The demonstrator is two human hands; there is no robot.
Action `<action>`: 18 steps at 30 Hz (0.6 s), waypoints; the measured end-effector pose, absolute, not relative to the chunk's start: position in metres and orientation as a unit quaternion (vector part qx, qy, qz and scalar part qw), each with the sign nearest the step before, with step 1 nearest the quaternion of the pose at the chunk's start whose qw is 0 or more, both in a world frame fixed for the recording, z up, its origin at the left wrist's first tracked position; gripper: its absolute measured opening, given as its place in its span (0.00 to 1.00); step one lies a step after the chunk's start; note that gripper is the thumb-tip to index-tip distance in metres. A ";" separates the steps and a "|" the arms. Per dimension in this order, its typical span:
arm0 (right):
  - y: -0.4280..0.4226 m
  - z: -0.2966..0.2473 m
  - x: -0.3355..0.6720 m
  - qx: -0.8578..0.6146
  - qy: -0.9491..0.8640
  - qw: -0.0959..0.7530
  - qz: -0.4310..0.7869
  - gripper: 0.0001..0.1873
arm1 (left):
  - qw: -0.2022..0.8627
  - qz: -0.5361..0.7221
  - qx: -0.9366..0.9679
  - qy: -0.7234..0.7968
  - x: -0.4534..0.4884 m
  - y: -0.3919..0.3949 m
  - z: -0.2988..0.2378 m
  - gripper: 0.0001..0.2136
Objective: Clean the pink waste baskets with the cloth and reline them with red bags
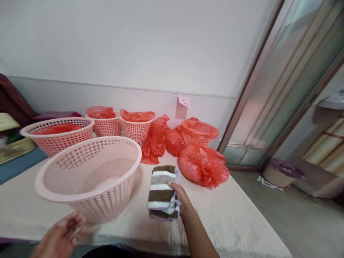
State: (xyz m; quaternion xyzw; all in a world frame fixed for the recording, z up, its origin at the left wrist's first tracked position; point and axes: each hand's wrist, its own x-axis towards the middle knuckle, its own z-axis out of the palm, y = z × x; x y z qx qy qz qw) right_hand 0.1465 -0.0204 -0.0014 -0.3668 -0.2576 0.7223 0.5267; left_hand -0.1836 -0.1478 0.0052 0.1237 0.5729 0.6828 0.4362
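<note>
My right hand (180, 199) grips the right edge of a folded striped towel (161, 187) in brown, white and grey, with a thin lilac ribbon or edging at its side. The towel is over the table, right of a large pink plastic basket (107, 193) with holes in its wall. No contents show in that basket. My left hand (66, 229), blurred, is at the table's front edge, just below the basket. Its fingers are loosely bent and apart, with nothing clear between them.
Behind stand more pink baskets (106, 126) with red plastic bags in them. A filled red bag (202, 165) lies right of the towel, and crumpled red bags (157, 139) lie by the wall. A bin (281, 173) stands on the floor at right.
</note>
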 end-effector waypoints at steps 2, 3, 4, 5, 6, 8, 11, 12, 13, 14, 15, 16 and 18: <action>-0.022 -0.001 0.149 -0.356 -0.244 0.517 0.739 0.24 | 0.425 0.695 0.148 0.560 -0.205 -0.140 0.037 0.14; -0.023 0.000 0.150 -0.352 -0.238 0.514 0.745 0.24 | 0.407 0.709 0.154 0.555 -0.212 -0.137 0.053 0.13; -0.024 0.000 0.151 -0.348 -0.234 0.514 0.748 0.24 | 0.380 0.733 0.150 0.543 -0.217 -0.133 0.068 0.13; -0.025 0.000 0.153 -0.345 -0.232 0.518 0.747 0.24 | 0.364 0.744 0.155 0.538 -0.220 -0.130 0.081 0.12; -0.027 0.000 0.153 -0.344 -0.230 0.527 0.742 0.24 | 0.354 0.746 0.169 0.538 -0.222 -0.127 0.092 0.11; -0.034 -0.001 0.153 -0.346 -0.225 0.550 0.726 0.25 | 0.357 0.727 0.223 0.543 -0.225 -0.120 0.106 0.10; -0.049 -0.005 0.150 -0.357 -0.210 0.560 0.717 0.25 | 0.370 0.685 0.274 0.565 -0.226 -0.111 0.115 0.12; -0.056 -0.008 0.148 -0.362 -0.204 0.559 0.717 0.24 | 0.371 0.678 0.277 0.571 -0.226 -0.110 0.116 0.13; -0.064 -0.011 0.147 -0.366 -0.198 0.561 0.716 0.23 | 0.367 0.677 0.280 0.573 -0.224 -0.111 0.116 0.13; -0.071 -0.014 0.146 -0.371 -0.191 0.565 0.712 0.23 | 0.362 0.678 0.286 0.572 -0.221 -0.113 0.117 0.14; -0.080 -0.016 0.147 -0.377 -0.183 0.572 0.705 0.23 | 0.355 0.678 0.293 0.573 -0.216 -0.118 0.117 0.17; -0.088 -0.019 0.149 -0.383 -0.174 0.580 0.698 0.23 | 0.344 0.679 0.294 0.578 -0.210 -0.125 0.117 0.20; -0.105 -0.021 0.157 -0.396 -0.155 0.590 0.686 0.24 | 0.335 0.677 0.288 0.589 -0.196 -0.143 0.117 0.25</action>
